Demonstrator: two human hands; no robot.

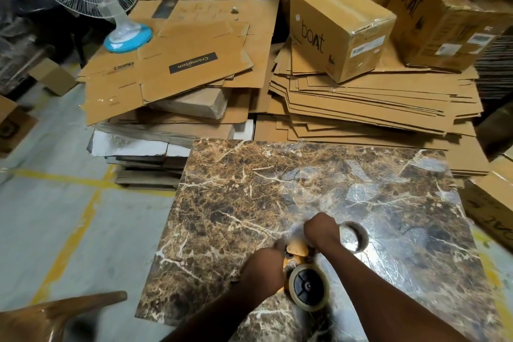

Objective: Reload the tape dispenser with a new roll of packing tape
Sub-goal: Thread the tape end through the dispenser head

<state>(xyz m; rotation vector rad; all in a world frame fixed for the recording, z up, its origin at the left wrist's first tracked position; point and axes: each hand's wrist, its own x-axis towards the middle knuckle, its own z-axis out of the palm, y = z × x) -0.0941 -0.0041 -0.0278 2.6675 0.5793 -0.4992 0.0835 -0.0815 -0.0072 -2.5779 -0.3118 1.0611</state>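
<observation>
Tape dispenser (296, 254) is gripped by both closed hands — left hand (263, 264), right hand (322, 232); loose tape could be snagged or mis-threaded near the fingers.

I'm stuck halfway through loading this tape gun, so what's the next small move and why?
Probably pull the tape's free end forward through the head. The new roll already sits on the yellow dispenser, both hands, left and right, are at its front, and the bare cardboard core lies aside on the marble table.
</observation>
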